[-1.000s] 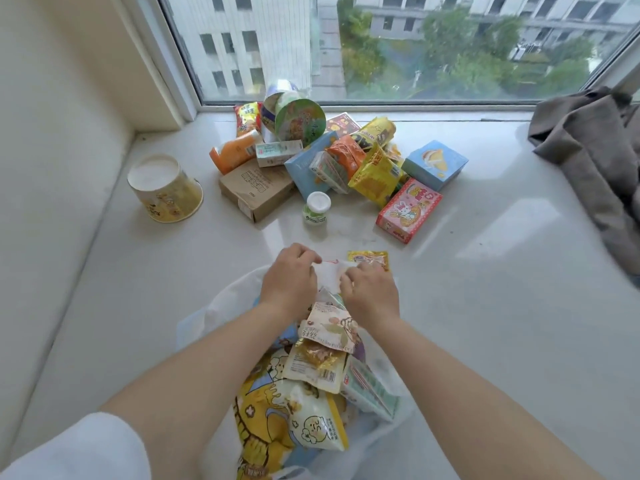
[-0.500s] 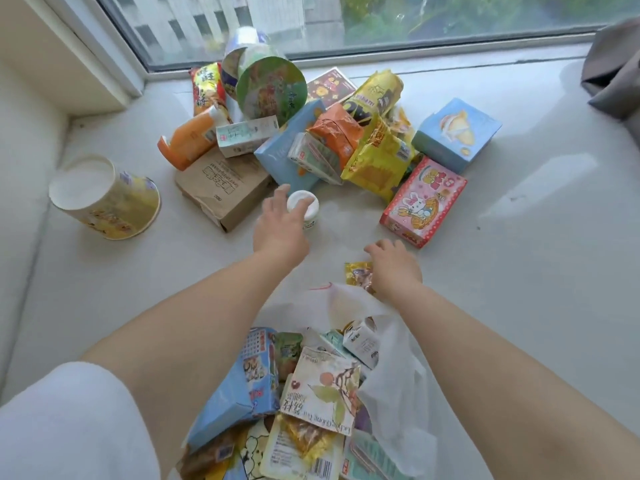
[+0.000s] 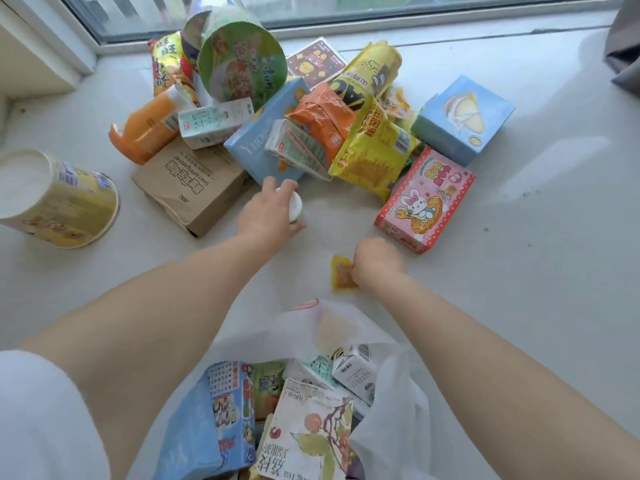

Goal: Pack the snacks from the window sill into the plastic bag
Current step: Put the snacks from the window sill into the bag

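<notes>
Both hands out over the window sill (image 3: 519, 254), bag at the near edge btw the forearms. Left hand (image 3: 268, 211) is curled round the small white-capped bottle (image 3: 295, 206), grip closed on it from above/left; bottle sits at the near edge of the snack pile (image 3: 346, 133), just beside the brown box (image 3: 194, 188) and touching or nearly touching the light blue box (image 3: 256, 147), can't tell which. Right hand (image 3: 375, 263) pinches the small yellow packet (image 3: 341, 273) lying flat on the sill, fingers closed on its right edge; frame's blurry there so exact finger layout unclear. Key relation: plastic bag (image 3: 391, 393) mouth lies straight back toward the person from both grips, opening facing up. Packet is near the bag's far rim, so right hand is the nearer one, short pull back and drop. Bottle is further out and left of the mouth, so left hand needs a longer pull back + slightly inward. Bottle axis looks roughly upright, cap on top, mostly hidden by fingers. Est. well short of half packed: bag holds several cartons and packets, but most of the pile, plus the yellow cup (image 3: 59, 199) lying apart at far left, is on the sill.
</notes>
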